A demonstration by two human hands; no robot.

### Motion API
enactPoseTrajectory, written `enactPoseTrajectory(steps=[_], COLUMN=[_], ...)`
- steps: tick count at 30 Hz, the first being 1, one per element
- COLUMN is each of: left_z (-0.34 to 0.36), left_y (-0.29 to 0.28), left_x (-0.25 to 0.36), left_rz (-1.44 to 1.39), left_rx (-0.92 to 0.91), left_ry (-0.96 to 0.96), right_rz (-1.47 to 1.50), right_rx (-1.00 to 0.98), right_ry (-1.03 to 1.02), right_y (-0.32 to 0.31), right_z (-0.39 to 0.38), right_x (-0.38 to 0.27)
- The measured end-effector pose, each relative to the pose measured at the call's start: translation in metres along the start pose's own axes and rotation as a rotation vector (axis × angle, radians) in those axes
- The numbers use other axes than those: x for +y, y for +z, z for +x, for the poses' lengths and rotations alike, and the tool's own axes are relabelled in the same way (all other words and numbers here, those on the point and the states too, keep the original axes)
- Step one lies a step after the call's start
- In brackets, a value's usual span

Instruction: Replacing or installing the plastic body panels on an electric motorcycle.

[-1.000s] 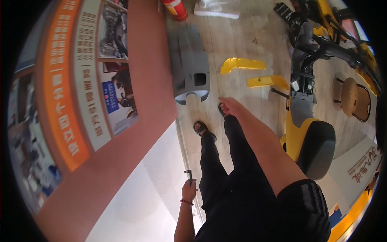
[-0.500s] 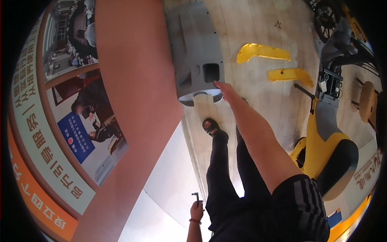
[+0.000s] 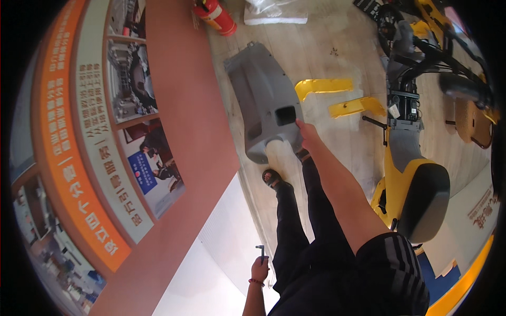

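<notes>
My right hand [image 3: 310, 136] is closed on the edge of a large grey plastic scooter panel [image 3: 263, 84], beside its dark square opening. The panel stretches away from me in front of my feet and is tilted, its curved cut-out end towards me. Whether it rests on the floor or hangs above it, I cannot tell. Low on the left, my left hand [image 3: 259, 269] is closed around a small dark L-shaped wrench [image 3: 261, 252], whose bent head sticks up past the fingers. The wrench is well apart from the panel.
Two yellow trim pieces [image 3: 324, 86] lie on the wooden floor. To the right stands a partly stripped yellow scooter [image 3: 398, 184] with a black seat, a stool [image 3: 464, 124] behind it. Ahead are a red fire extinguisher [image 3: 219, 20] and a clear plastic bag [image 3: 276, 13]. A brown-red wall [image 3: 184, 79] runs along the left.
My view has shifted, bringing the fire extinguisher and bag into sight. In my right hand the grey panel has swung to a slant, its far end leaning left. The left hand still holds the wrench.
</notes>
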State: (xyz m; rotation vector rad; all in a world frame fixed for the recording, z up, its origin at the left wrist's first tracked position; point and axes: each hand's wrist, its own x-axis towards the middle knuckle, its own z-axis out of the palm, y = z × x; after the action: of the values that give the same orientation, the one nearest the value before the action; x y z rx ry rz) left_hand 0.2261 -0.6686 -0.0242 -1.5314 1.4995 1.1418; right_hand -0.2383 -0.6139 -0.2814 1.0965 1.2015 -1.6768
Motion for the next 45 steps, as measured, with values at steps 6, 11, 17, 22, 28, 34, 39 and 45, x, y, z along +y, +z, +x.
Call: enactPoseTrajectory(steps=[6, 11, 17, 22, 28, 34, 39, 45], left_z=[-0.008, 0.021, 0.034, -0.005, -0.059, -0.123, -0.19, -0.275], left_y=[-0.022, -0.044, -0.049, -0.036, -0.004, 0.048, 0.102, 0.188], left_x=[0.004, 0.004, 0.04, 0.066, 0.053, 0.009, -0.045, -0.129], left_rz=[0.057, 0.231, -0.067, -0.542, -0.584, -0.559, -0.463, -0.343], left_rx=[0.013, 0.082, -0.011, -0.245, -0.522, -0.719, -0.63, -0.669], left_ry=[0.088, 0.298, 0.355, 0.333, 0.255, 0.437, 0.724, 0.879], right_rz=[-0.019, 0.077, 0.0, 0.077, 0.207, 0.27, 0.3, 0.442], right_rx=[-0.068, -0.128, -0.127, -0.158, -0.156, -0.115, -0.062, -0.031], right_ry=[-0.039, -0.051, -0.163, -0.276, -0.28, -0.367, -0.454, -0.537], right_y=[-0.059, -0.113, -0.188, -0.233, -0.275, -0.329, -0.413, -0.545], right_z=[-0.131, -0.244, -0.378, -0.47, -0.549, -0.612, -0.675, -0.761], right_x=[-0.018, -0.016, 0.017, 0.073, 0.139, 0.192, 0.244, 0.328])
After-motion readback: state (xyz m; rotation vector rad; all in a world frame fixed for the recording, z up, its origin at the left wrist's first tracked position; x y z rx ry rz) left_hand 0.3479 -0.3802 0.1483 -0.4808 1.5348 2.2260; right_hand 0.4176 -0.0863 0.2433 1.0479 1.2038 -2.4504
